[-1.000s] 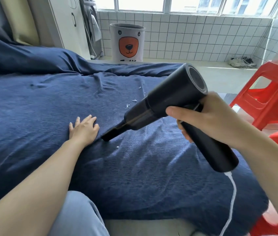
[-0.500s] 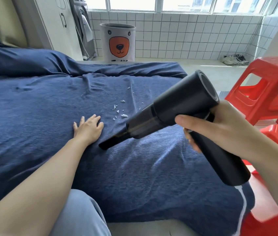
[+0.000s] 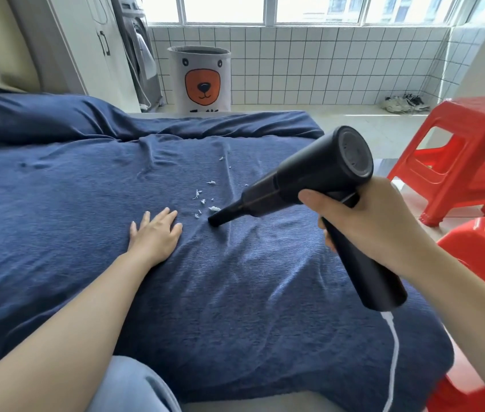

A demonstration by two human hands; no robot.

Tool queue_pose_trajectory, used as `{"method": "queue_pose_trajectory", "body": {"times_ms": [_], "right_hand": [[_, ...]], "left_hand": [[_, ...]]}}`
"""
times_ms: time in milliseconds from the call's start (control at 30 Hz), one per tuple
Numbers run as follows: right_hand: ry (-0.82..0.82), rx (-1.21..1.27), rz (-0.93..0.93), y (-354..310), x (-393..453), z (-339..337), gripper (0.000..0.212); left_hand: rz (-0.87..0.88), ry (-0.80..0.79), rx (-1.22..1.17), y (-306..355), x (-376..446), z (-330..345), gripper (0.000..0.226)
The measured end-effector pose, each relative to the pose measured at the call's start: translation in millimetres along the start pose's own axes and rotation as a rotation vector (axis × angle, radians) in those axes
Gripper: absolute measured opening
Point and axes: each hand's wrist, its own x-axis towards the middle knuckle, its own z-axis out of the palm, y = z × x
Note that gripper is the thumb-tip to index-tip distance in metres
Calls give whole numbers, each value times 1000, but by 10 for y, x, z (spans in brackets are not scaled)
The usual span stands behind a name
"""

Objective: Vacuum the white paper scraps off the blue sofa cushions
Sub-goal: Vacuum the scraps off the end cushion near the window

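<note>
With the right hand (image 3: 375,224) gripping the black handheld vacuum (image 3: 309,185), its fingers clamped round the handle, and the left hand (image 3: 155,233) flat, fingers apart, on the blue sofa cushion (image 3: 71,203), sucking is underway, and the nozzle should next sweep forward over the white paper scraps (image 3: 204,197).

White-tiled wall (image 3: 309,63), red stools (image 3: 461,156)
</note>
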Motion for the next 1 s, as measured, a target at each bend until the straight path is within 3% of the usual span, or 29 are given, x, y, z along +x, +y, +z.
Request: {"method": "queue_pose_trajectory", "body": {"times_ms": [267,467,600,1000], "right_hand": [[101,-94,-18,-51,148,257,46],[15,70,13,-45,217,362,48],[-22,47,-9,-82,263,426,45],[95,-9,33,-5,400,508,40]], "left_hand": [[-4,4,-1,58,53,24,53],[19,11,17,39,118,27,53],[20,11,10,48,118,21,52],[12,30,15,141,114,43,54]]}}
